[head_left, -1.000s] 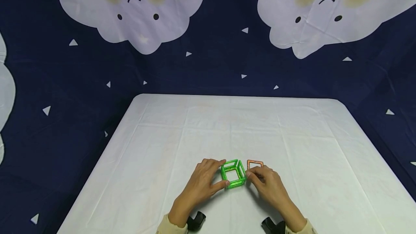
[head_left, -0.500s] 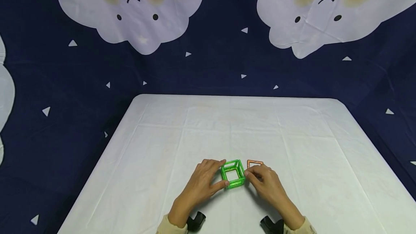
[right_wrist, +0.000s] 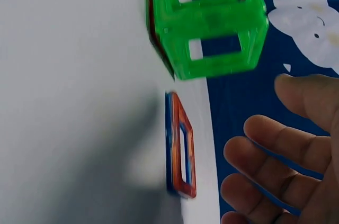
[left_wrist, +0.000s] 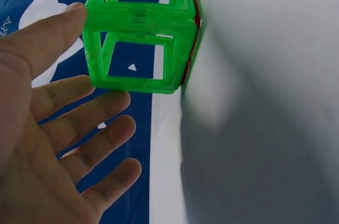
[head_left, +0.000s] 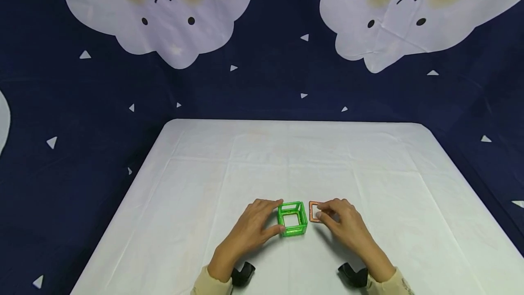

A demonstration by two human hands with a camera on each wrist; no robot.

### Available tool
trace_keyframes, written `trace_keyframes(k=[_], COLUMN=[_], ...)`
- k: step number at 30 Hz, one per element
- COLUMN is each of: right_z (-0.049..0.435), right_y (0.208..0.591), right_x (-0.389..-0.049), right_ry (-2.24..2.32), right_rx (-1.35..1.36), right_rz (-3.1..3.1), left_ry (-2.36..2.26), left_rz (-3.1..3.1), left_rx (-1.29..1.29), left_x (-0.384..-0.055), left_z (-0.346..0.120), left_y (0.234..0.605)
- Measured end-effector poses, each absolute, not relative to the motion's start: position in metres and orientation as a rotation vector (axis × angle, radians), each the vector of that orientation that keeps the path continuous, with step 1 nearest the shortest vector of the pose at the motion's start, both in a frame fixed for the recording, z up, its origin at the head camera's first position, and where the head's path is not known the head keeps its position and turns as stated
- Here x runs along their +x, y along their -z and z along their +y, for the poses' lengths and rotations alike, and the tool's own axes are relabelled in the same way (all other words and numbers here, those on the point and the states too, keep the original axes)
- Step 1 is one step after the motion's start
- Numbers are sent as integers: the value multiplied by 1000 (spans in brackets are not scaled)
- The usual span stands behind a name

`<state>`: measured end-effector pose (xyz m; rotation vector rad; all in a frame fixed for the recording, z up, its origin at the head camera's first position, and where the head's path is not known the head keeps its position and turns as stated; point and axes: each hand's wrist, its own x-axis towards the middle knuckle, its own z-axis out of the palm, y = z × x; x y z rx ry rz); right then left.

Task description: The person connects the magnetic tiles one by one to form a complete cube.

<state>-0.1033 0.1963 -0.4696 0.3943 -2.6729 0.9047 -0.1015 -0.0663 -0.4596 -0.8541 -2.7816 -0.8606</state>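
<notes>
A cube of green magnetic tiles (head_left: 294, 231) stands on the white table, with red along its base (left_wrist: 197, 20) in the left wrist view. My left hand (head_left: 254, 224) holds its left side, thumb at the near corner and forefinger at the far one. Just right of the cube lies a square orange magnetic tile (head_left: 312, 213). Blue shows along that tile's underside (right_wrist: 169, 144). My right hand (head_left: 345, 224) hovers over the orange tile's right part and hides it in the head view. From the right wrist, its loosely bent fingers (right_wrist: 259, 160) appear apart from the tile.
The white table (head_left: 245, 149) has rounded far corners. Behind it hangs a dark blue cloth (head_left: 278, 85) with white clouds and triangles. A black strap device (head_left: 243, 274) is on the left wrist, another black device (head_left: 353, 275) on the right.
My right hand has come away from the cube's right side and moved right, over the orange tile. The cube's right face, leaning outward before, now sits flush. My left hand has stayed at the cube.
</notes>
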Motion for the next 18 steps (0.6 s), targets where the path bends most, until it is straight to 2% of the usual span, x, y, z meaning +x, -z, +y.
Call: trace_keyframes(k=[18], right_z=[218], right_y=[478], right_x=[-116], right_ry=[-683], right_rx=[425], right_rz=[-2912], left_ry=[946], left_rz=[-2883], left_rx=[-914], left_x=[-113], left_z=[-72], left_y=[455])
